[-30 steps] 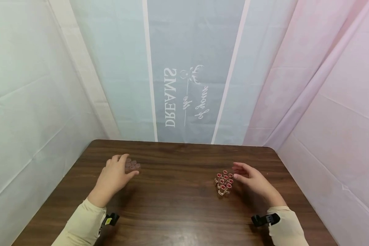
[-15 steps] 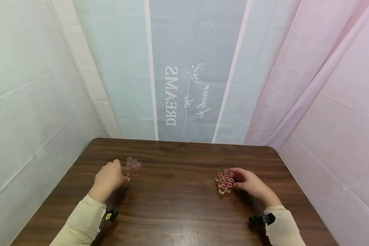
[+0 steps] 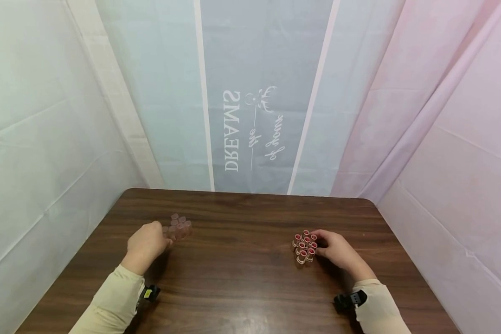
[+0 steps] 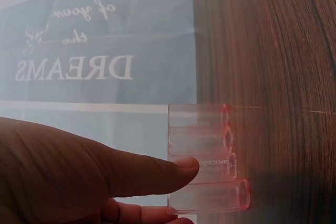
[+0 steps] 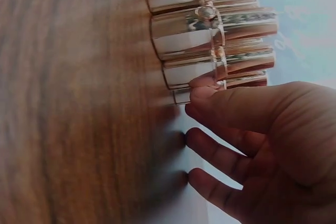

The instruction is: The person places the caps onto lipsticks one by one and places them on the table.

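Note:
Several clear pink lipstick caps [image 3: 180, 227] stand in a cluster on the left of the table. My left hand [image 3: 147, 243] is at their near left side, pinching the outermost cap [image 4: 215, 198] between thumb and fingers. Faint white lettering shows on the cap behind it. On the right stands a cluster of uncapped gold lipstick tubes [image 3: 302, 247] with red tops. From their right side, my right hand [image 3: 338, 250] pinches an edge tube [image 5: 244, 81] with thumb and index finger. Its other fingers stick out, loosely bent. The hand partly hides that tube.
The dark wood table [image 3: 242, 260] has rounded far corners. A grey-blue cloth backdrop [image 3: 254, 55] with mirrored white lettering hangs behind it. Pale cloth walls [image 3: 463, 185] enclose both sides. A strip of bare wood lies between the two clusters.
My left hand has drawn back to the cluster's left side and taken hold of a cap. The right hand has moved in against the tubes, its thumb and index finger closing on one.

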The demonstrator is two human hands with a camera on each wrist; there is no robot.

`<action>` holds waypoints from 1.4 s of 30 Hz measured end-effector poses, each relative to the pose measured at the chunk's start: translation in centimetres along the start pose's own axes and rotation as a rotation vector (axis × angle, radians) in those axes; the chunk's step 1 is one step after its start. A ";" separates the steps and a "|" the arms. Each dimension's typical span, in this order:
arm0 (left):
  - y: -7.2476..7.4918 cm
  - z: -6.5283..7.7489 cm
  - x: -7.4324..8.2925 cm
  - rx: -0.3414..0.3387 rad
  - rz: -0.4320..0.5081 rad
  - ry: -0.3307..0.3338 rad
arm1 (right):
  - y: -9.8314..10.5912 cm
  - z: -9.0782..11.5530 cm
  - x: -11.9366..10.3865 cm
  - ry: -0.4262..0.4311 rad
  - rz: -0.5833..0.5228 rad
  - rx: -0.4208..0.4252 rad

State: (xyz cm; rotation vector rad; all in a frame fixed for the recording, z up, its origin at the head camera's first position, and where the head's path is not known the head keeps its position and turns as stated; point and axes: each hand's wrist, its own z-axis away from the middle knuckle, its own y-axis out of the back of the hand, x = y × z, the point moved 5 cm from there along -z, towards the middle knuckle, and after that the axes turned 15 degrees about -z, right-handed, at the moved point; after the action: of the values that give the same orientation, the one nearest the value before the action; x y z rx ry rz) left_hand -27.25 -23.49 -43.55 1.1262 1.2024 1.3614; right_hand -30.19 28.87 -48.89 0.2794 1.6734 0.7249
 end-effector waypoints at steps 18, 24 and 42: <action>0.5 0.0 -0.2 0.007 0.007 0.002 | -0.2 -0.1 0.3 0.001 0.079 0.053; 1.7 1.0 0.2 0.032 0.043 -0.012 | 0.5 0.1 0.4 -0.026 0.065 0.061; 3.7 2.3 2.4 0.164 0.064 -0.147 | 4.4 1.4 -6.3 0.015 -0.032 0.339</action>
State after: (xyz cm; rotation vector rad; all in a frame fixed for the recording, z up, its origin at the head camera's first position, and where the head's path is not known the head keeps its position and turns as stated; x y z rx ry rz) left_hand -25.51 -21.00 -39.56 1.3667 1.1965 1.2211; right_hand -28.27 29.18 -41.34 0.4849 1.8079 0.4174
